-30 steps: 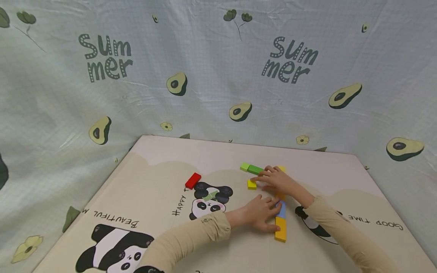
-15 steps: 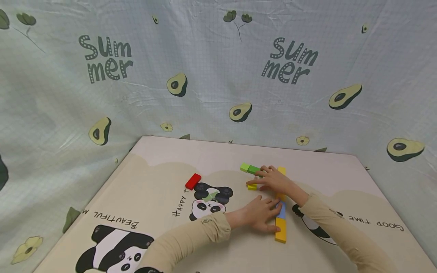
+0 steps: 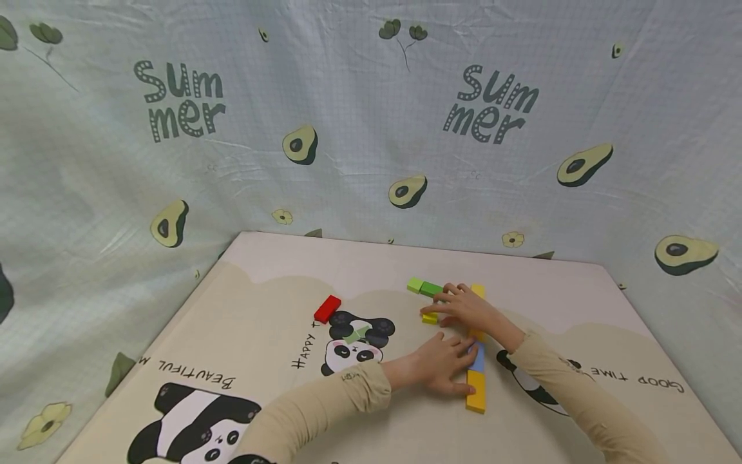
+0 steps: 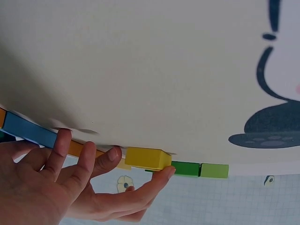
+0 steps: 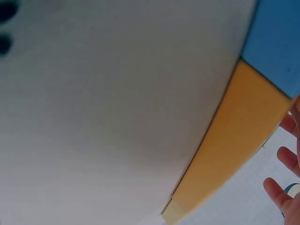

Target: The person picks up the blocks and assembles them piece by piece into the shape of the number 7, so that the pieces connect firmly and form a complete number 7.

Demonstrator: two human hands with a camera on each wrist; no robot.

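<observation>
Right hand (image 3: 468, 308) pinches the yellow block (image 4: 146, 158) at its fingertips; left hand (image 3: 443, 365), fingers spread, touches the row (image 3: 476, 392) to its right. A light, even pinch should keep the block level.

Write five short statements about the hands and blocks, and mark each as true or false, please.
1. The red block lies apart from the other blocks. True.
2. The right hand holds the red block. False: its fingers are around the small yellow block.
3. The left hand is at the blue block. True.
4. On the blue block's near side lies a green block. False: an orange block lies there.
5. The light green block lies beside the dark green block. True.
</observation>
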